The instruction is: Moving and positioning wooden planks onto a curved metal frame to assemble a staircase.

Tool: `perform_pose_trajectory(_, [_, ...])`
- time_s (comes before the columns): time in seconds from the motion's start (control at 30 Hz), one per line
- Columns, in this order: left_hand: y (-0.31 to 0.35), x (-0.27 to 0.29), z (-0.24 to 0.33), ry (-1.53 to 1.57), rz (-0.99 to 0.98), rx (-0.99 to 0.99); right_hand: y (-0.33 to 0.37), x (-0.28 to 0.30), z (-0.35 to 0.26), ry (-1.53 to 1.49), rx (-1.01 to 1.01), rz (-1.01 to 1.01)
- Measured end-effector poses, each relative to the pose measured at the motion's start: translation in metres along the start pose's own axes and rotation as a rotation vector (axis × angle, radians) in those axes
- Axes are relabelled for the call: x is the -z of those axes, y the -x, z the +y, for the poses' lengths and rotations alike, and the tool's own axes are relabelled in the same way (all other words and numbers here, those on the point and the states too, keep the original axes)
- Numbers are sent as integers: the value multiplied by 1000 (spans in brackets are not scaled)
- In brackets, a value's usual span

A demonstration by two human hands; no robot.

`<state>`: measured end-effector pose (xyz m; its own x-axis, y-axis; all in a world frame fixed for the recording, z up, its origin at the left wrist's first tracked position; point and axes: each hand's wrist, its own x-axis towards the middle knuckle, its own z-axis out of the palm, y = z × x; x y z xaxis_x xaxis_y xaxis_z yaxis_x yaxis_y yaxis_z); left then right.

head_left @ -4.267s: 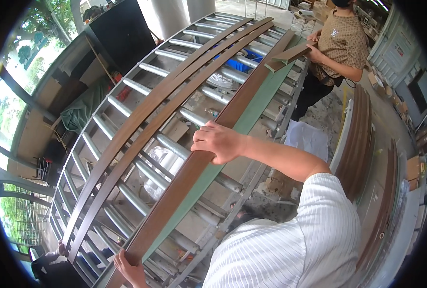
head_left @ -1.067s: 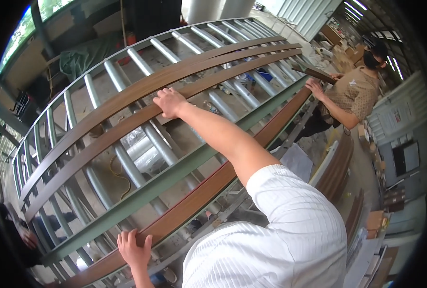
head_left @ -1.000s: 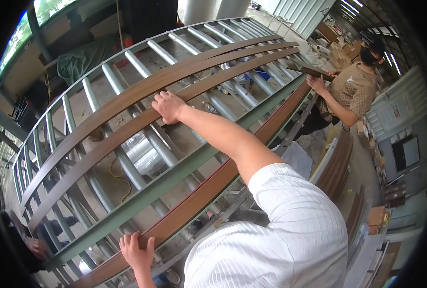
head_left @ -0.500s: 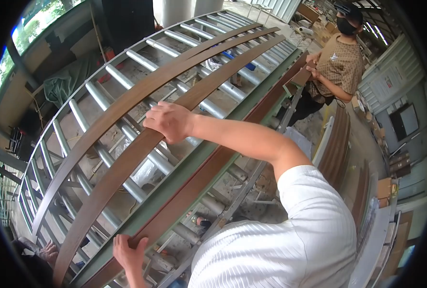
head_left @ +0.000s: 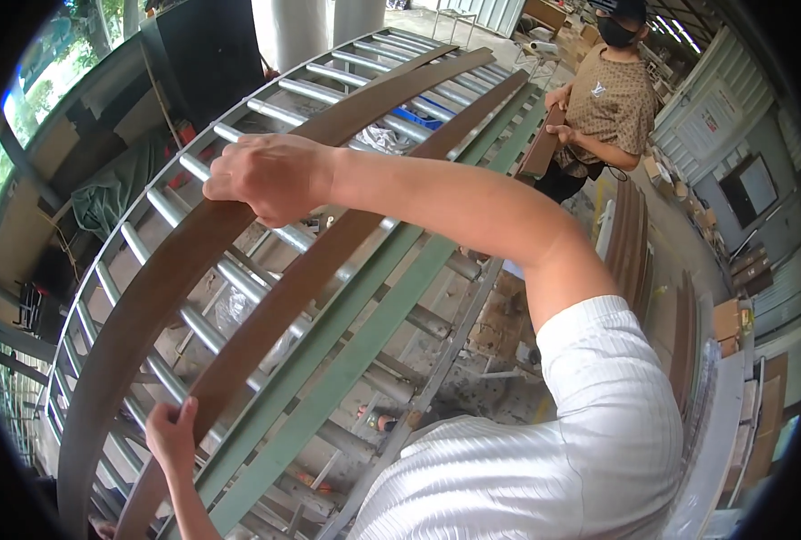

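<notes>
Nearest us, the left hand (head_left: 171, 441) is touching the edge of a long, flat brown strip with a smooth wood-look face (head_left: 288, 306), which is lying over the rollers. Its thumb is standing apart from the fingers; whether they are closing underneath, we cannot tell. We are judging that a loose hold there could let the strip skew. Alongside, two smooth, flat pale-green strips (head_left: 328, 333) are running parallel, perhaps near enough for edges to knock and scuff. Farther out, the right hand (head_left: 274, 175) is gripping a long, dark brown wood-look plank (head_left: 141, 315), fingers curling over its edge; holding at one point could let its ends swing or twist. We are discounting its bow, the lens being curved. Cylindrical silver metal rollers (head_left: 240, 280) are bearing the pieces, possibly turning if pushed. Beyond, a co-worker in a patterned tan shirt (head_left: 612, 108) is holding a short brown piece (head_left: 542, 148).
</notes>
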<state>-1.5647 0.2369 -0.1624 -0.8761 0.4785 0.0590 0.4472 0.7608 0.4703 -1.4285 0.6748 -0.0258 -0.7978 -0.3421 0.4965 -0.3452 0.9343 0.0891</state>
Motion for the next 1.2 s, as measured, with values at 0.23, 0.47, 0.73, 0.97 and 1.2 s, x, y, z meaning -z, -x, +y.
perform_pose_trajectory(0.23, [-96,-71,-66,-131,165,-270,-1,12,-41,17,-2,-7])
perform_pose_trajectory(0.47, [-85,-72,-40,-108,35,-126,29,-11,-91,-209,121,-84])
perform_pose_trajectory(0.73, [85,-65,17,33,-156,-213,114,-22,-82,-221,-29,-251])
perform_pose_trajectory(0.97, [215,-16,36,-103,431,-389,120,-55,-88,-239,-69,-385])
perform_pose_trajectory(1.2, [194,21,-45,-310,344,-123,129,-46,-109,-231,-100,-324])
